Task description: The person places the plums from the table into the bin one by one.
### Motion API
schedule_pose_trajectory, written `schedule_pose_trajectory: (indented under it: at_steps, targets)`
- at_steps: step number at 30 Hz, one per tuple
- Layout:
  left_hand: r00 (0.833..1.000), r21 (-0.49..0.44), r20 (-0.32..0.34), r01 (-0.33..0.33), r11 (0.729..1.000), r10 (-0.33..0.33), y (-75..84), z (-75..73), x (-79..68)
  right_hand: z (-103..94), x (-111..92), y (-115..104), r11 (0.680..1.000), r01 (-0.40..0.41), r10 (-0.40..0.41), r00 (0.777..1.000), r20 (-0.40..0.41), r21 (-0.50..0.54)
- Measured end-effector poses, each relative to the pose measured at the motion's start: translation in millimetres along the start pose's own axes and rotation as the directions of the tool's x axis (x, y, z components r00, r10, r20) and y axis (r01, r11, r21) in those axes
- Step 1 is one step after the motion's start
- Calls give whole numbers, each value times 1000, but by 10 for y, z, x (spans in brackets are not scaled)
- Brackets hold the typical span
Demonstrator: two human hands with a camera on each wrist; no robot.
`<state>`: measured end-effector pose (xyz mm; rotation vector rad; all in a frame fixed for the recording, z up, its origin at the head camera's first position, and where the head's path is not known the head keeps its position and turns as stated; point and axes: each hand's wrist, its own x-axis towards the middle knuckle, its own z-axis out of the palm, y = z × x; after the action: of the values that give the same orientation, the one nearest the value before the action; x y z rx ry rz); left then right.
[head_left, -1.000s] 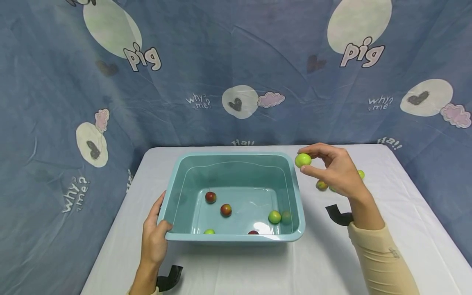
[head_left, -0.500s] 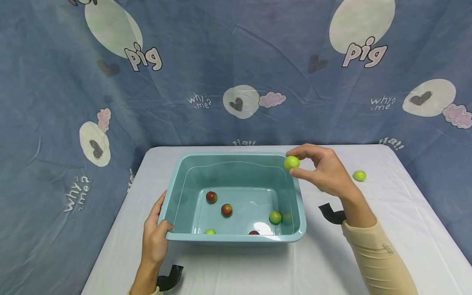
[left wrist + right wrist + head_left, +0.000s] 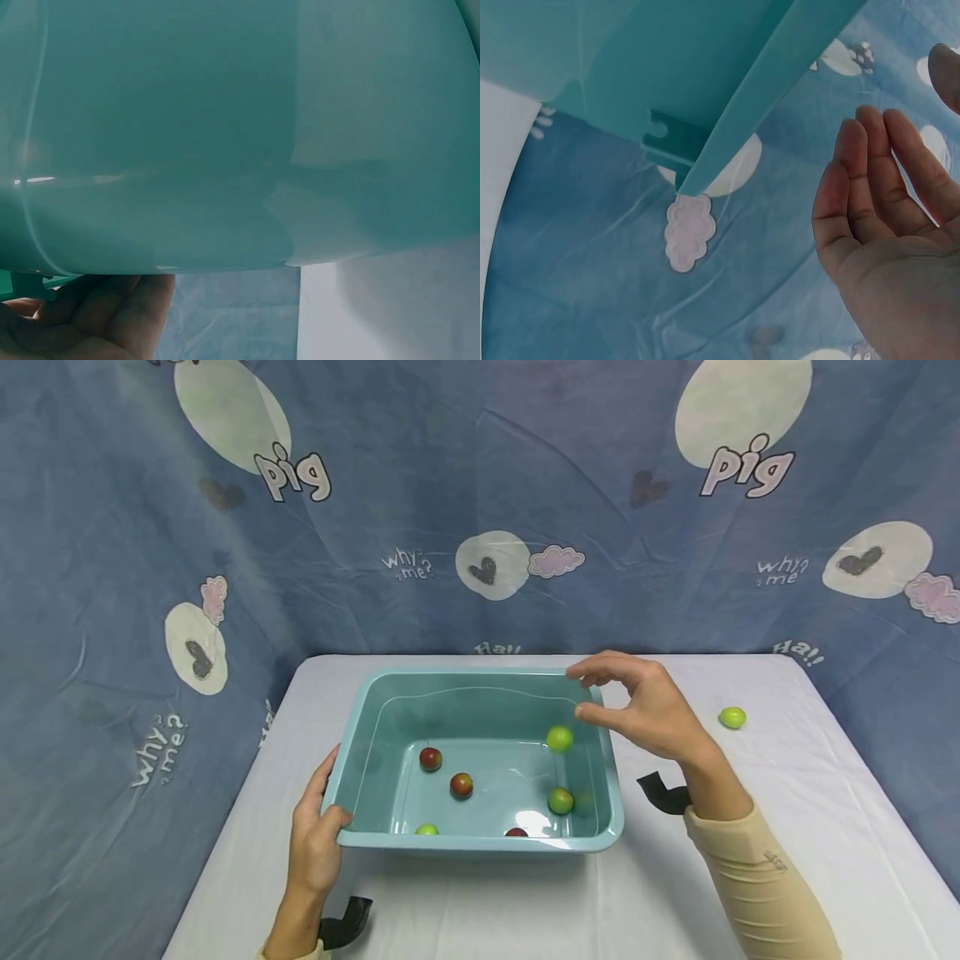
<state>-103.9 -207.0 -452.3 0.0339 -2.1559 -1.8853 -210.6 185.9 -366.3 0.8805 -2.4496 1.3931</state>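
Observation:
My left hand (image 3: 315,847) grips the left rim of a teal plastic basin (image 3: 480,843), thumb over the edge and fingers outside. In the left wrist view, fingers (image 3: 142,311) show under the basin's rim. Over the basin's right rim, my right hand (image 3: 641,706) has thumb and fingers spread apart with nothing between them. Just below it, a bright green round fruit (image 3: 559,739) appears blurred inside the basin, apparently in mid-air. Inside the basin are also a red fruit (image 3: 431,759), a red-green fruit (image 3: 461,786), a green fruit (image 3: 560,801) and others partly hidden by the front rim.
One more green fruit (image 3: 732,717) lies on the white tablecloth (image 3: 750,760) right of the basin. A blue printed curtain (image 3: 480,460) hangs behind the table. Black straps show at both wrists.
My right hand has moved left over the basin's rim and let go of the green fruit, which has dropped into the basin. The left hand keeps its hold.

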Motion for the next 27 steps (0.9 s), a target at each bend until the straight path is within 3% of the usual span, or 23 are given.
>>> schedule_pose_trajectory:
  at_steps: [27]
  targets:
    - [1000,14,-6,-13,1000,13,-22,13,-31,-228,-204,150,994,-61,69,994,-84,87]
